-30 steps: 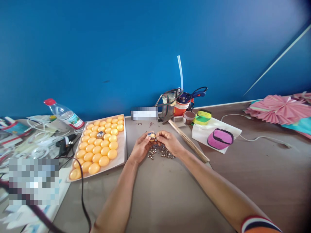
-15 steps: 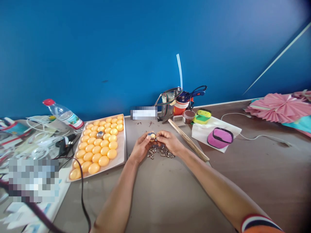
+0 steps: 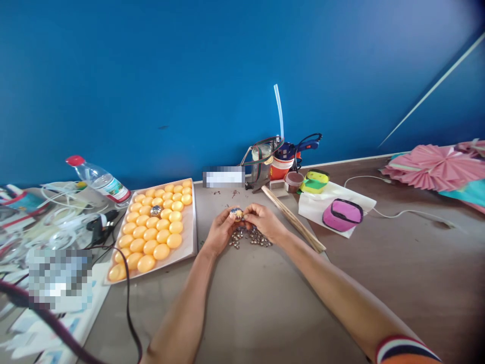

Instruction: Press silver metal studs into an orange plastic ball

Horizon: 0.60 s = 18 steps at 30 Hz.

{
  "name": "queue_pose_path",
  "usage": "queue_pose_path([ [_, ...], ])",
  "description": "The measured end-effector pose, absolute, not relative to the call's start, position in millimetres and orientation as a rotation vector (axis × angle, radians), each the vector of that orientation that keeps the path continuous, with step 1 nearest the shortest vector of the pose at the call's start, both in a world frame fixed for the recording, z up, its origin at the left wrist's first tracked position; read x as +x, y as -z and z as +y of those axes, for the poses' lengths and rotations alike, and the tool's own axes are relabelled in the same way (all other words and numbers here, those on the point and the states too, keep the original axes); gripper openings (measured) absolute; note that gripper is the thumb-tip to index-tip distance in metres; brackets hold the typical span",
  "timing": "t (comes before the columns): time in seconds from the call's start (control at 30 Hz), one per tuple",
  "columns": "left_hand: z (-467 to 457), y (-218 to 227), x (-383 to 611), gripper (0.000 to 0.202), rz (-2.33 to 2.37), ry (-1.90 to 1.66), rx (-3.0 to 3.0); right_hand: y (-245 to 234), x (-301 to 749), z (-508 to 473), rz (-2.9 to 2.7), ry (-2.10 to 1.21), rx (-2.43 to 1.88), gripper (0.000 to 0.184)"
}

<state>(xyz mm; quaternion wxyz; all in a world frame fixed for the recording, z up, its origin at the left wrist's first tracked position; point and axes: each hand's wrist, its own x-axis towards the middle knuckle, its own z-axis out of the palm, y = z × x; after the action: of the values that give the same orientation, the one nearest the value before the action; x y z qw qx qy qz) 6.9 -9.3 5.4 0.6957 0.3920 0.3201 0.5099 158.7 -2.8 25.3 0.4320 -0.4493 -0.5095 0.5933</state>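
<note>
One silver-topped yellow plasticky dome point(image 3: 237, 214): prob. light, stiff, slick; hold sides. L hand point(image 3: 220, 228) pinches it; R hand point(image 3: 263, 221) pinched closed, contents unclear.

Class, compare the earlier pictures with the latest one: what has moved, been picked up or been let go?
Nothing has visibly been picked up or let go. The left hand still holds the studded ball, with the right hand at its side; any slight turn is too small to tell. The tray, wooden stick and shiny pieces stayed put.
</note>
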Motion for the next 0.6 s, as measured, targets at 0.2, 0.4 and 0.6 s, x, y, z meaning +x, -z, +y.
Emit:
queue_pose_path([
  [0.2, -10, -3, 8, 0.032, 0.752, -1.134, 0.939, -17, 157, -1, -1.253, -1.464, -1.123, 0.015],
  [0.4, -10, -7, 9, 0.03, 0.699, -1.137, 0.894, -16, 158, 3, -1.176, -1.563, -1.02, 0.021],
  [0.6, -6, -11, 1, 0.032, 0.652, -1.166, 0.746, -12, 179, 14, -1.477, -1.258, -1.204, 0.012],
])
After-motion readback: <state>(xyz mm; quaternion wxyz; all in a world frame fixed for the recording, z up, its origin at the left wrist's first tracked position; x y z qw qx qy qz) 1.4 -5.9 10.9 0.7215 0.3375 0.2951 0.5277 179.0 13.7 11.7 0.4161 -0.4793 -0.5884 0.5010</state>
